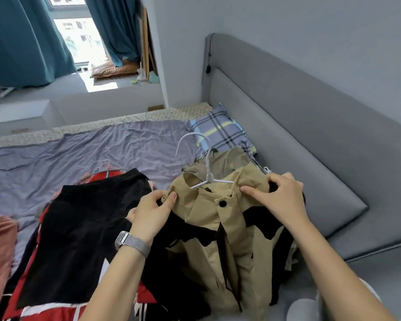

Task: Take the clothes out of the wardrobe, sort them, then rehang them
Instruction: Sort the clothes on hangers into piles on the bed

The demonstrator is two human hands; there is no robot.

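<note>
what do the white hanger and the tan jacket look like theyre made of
The white hanger looks like moulded plastic: smooth, slightly glossy, with a ribbed neck under the hook. The tan-and-black jacket held at the shoulders by both hands looks like thin matte woven fabric, perhaps cotton or nylon, since it creases sharply and shows no sheen.

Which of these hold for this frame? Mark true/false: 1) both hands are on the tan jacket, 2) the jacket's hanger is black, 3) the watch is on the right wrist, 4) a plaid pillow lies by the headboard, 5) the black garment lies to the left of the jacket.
1) Both hands are on the tan jacket. True: the left hand and the right hand each grip a shoulder.
2) Its hanger is black. False: the hanger is white.
3) The watch is on the right wrist. False: the watch is on the left wrist.
4) A plaid pillow lies by the headboard. True.
5) The black garment lies left of the jacket. True.
</note>
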